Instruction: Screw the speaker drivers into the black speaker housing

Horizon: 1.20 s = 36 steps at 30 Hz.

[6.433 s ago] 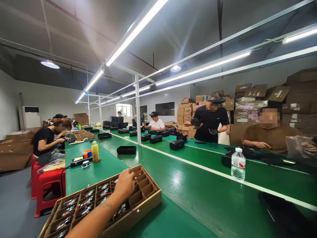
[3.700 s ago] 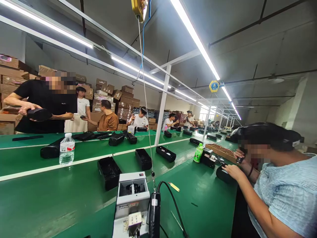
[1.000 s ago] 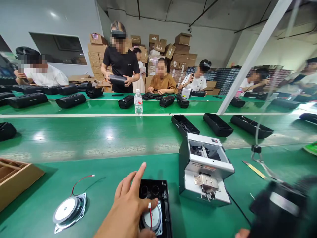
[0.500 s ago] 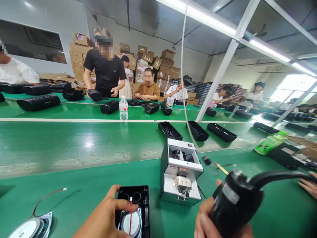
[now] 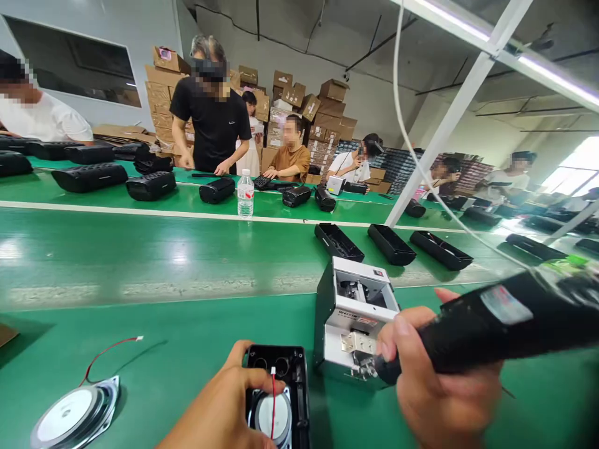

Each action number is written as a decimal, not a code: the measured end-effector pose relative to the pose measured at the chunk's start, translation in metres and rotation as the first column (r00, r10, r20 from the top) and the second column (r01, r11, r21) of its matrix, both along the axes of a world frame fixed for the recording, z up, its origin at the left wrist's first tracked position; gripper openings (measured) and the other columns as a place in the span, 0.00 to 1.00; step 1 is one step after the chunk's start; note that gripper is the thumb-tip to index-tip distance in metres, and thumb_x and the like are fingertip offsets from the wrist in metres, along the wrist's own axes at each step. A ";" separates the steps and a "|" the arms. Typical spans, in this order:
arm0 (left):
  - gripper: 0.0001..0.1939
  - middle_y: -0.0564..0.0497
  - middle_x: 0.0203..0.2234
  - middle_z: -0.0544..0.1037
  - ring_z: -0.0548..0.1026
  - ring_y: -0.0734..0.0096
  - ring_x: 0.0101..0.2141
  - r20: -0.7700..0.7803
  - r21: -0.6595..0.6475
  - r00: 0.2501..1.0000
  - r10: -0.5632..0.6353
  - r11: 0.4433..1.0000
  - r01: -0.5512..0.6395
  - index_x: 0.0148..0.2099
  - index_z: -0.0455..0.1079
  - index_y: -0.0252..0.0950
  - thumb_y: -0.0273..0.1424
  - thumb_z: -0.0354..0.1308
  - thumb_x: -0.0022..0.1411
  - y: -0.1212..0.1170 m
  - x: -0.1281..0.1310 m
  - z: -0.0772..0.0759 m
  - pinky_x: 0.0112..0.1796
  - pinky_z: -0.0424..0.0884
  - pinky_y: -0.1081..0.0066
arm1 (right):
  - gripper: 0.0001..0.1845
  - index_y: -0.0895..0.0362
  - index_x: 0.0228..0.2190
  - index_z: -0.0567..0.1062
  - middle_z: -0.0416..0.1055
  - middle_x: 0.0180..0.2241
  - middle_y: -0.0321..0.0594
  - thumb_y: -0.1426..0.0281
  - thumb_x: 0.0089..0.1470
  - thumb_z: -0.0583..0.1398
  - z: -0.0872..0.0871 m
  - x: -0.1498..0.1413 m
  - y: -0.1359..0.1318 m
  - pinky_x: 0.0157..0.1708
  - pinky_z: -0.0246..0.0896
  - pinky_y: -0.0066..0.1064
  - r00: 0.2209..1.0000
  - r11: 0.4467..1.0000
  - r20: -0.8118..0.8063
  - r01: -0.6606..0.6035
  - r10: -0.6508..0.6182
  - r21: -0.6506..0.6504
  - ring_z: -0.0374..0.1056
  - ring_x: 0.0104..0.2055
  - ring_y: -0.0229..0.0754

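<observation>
My left hand (image 5: 224,408) is closed on the left side of a black speaker housing (image 5: 292,368) lying at the table's near edge. A round speaker driver (image 5: 270,416) with a red wire sits inside the housing, under my thumb. My right hand (image 5: 433,380) is wrapped round a black electric screwdriver (image 5: 496,321). Its tip touches the front of a grey screw feeder box (image 5: 355,312) just right of the housing. A white cable rises from the screwdriver towards the ceiling.
A loose speaker driver (image 5: 72,415) with a red wire lies at the near left. Open black housings (image 5: 339,241) and a water bottle (image 5: 245,194) stand on the green conveyor (image 5: 140,249). Several people work along the far side, with stacked cartons behind.
My right hand has swung the screwdriver left and level, bringing its tip to the screw feeder. My left hand stays on the housing. The view shifted slightly.
</observation>
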<state>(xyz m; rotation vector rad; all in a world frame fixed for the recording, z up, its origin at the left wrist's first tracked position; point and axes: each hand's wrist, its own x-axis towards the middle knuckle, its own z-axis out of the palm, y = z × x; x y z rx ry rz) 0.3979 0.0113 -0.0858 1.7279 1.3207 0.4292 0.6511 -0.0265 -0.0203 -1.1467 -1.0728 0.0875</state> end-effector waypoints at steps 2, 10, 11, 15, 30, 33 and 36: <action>0.30 0.51 0.62 0.71 0.82 0.51 0.53 -0.004 -0.028 1.000 0.002 1.000 -0.002 0.43 0.86 0.46 0.22 0.79 0.33 -0.001 0.002 0.007 0.58 0.78 0.61 | 0.25 0.51 0.57 0.70 0.71 0.23 0.27 0.59 0.65 0.70 -0.002 -0.002 -0.006 0.24 0.69 0.33 0.998 0.981 -0.030 -0.068 0.063 -0.181 0.68 0.19 0.39; 0.29 0.53 0.61 0.67 0.80 0.55 0.51 -0.011 -0.088 1.000 0.006 0.996 -0.007 0.39 0.87 0.46 0.27 0.86 0.29 -0.002 0.004 0.017 0.52 0.78 0.64 | 0.39 0.40 0.71 0.61 0.68 0.23 0.24 0.72 0.65 0.66 0.016 -0.068 -0.019 0.22 0.70 0.32 0.909 0.965 -0.338 -0.190 0.243 0.182 0.64 0.19 0.37; 0.29 0.52 0.61 0.67 0.79 0.54 0.52 -0.007 -0.088 1.000 -0.001 0.996 0.000 0.40 0.87 0.46 0.26 0.86 0.31 -0.002 0.004 0.019 0.53 0.77 0.64 | 0.38 0.39 0.70 0.61 0.68 0.24 0.24 0.73 0.66 0.65 0.016 -0.076 -0.016 0.24 0.70 0.32 0.898 0.962 -0.360 -0.193 0.252 0.191 0.64 0.21 0.37; 0.28 0.53 0.58 0.70 0.78 0.54 0.52 0.001 -0.109 0.999 -0.033 0.993 0.033 0.40 0.87 0.47 0.23 0.83 0.34 -0.002 0.004 0.026 0.54 0.76 0.63 | 0.34 0.42 0.70 0.60 0.69 0.26 0.25 0.72 0.70 0.63 -0.004 -0.091 -0.002 0.28 0.70 0.32 0.918 0.945 -0.248 -0.267 0.309 0.190 0.67 0.23 0.36; 0.28 0.55 0.55 0.69 0.77 0.58 0.50 0.018 -0.112 0.999 -0.039 0.993 0.041 0.39 0.87 0.48 0.22 0.86 0.33 -0.002 0.005 0.029 0.50 0.75 0.67 | 0.34 0.45 0.71 0.57 0.72 0.29 0.25 0.70 0.71 0.61 -0.042 -0.077 0.008 0.44 0.69 0.41 0.946 0.951 -0.093 -0.308 0.310 0.028 0.72 0.28 0.39; 0.30 0.54 0.57 0.69 0.78 0.57 0.50 0.000 -0.117 1.000 -0.025 0.993 0.025 0.40 0.87 0.48 0.21 0.86 0.32 -0.002 0.006 0.029 0.50 0.75 0.66 | 0.32 0.44 0.70 0.59 0.72 0.30 0.25 0.71 0.71 0.61 -0.043 -0.077 0.009 0.40 0.72 0.36 0.939 0.944 -0.100 -0.330 0.330 0.021 0.72 0.26 0.35; 0.29 0.54 0.55 0.69 0.78 0.57 0.49 0.005 -0.121 1.000 -0.028 0.992 0.029 0.39 0.87 0.49 0.22 0.86 0.32 -0.003 0.005 0.029 0.48 0.76 0.66 | 0.28 0.46 0.67 0.61 0.73 0.31 0.27 0.71 0.70 0.61 -0.042 -0.077 0.011 0.34 0.72 0.34 0.934 0.939 -0.101 -0.344 0.343 0.001 0.71 0.26 0.36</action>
